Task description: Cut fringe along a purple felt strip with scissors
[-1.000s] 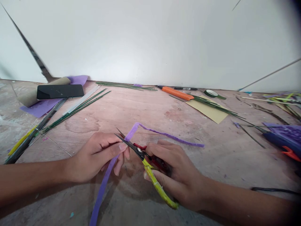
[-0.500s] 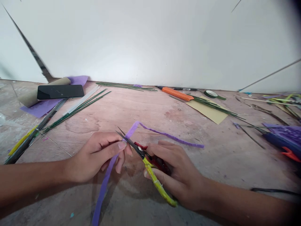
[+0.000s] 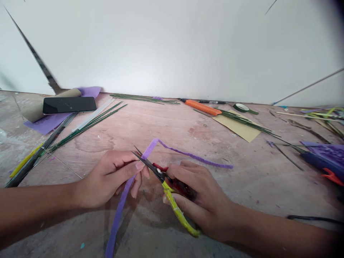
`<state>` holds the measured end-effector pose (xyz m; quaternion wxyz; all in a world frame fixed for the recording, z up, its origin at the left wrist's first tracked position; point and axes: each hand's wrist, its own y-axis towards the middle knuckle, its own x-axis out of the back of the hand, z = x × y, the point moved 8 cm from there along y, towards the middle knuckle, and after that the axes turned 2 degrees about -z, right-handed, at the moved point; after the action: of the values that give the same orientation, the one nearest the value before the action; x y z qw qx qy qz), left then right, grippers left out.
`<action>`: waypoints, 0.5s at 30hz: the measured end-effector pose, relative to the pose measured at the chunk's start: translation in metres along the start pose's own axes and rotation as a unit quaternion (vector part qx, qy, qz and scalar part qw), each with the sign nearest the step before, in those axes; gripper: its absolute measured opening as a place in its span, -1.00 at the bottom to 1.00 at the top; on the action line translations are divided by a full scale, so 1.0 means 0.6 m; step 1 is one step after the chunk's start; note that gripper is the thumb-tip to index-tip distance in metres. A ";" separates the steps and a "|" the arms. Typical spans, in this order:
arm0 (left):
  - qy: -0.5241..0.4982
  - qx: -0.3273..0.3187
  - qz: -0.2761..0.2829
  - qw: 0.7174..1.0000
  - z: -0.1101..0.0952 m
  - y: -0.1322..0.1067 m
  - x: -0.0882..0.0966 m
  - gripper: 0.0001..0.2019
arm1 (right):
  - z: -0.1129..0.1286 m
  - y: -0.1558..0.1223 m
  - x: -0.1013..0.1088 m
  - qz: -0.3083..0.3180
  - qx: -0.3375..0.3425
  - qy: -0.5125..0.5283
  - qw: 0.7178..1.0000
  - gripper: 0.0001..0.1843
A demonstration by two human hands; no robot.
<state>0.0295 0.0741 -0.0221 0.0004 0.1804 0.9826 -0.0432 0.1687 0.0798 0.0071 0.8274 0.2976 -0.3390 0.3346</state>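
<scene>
A long purple crepe-paper strip (image 3: 118, 215) is pinched between the thumb and fingers of my left hand (image 3: 115, 175). Its lower end hangs toward the bottom edge, while the upper part folds over and trails right across the table. My right hand (image 3: 204, 200) grips scissors (image 3: 159, 172) with one yellow-wrapped handle and one red handle. Their dark blades, slightly apart, cross the strip just above my left thumb tip. Parts of the red handle and some right-hand fingers are hidden.
The wooden table (image 3: 161, 122) meets a white wall. At left lie a phone (image 3: 69, 105), a cardboard tube (image 3: 33, 109) and green wires (image 3: 91, 123). Farther right are an orange cutter (image 3: 202, 107), yellow paper (image 3: 239, 128), green tape (image 3: 241, 107) and a blue glue gun (image 3: 319, 162).
The scissors have shifted slightly left, and their blades have closed a little around the strip. My left hand and the strip have barely moved.
</scene>
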 end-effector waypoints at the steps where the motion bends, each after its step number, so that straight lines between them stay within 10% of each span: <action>1: -0.001 0.002 0.000 1.000 0.001 0.000 0.000 -0.68 | 0.000 -0.001 0.000 -0.001 0.006 0.003 1.000 -0.73; 15: -0.010 -0.001 0.021 1.000 0.001 -0.002 -0.005 -0.70 | 0.002 -0.002 0.000 0.003 0.020 0.025 0.999 -0.75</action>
<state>0.0320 0.0718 -0.0227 0.0108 0.2009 0.9786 -0.0442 0.1691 0.0778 0.0073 0.8284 0.3048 -0.3127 0.3507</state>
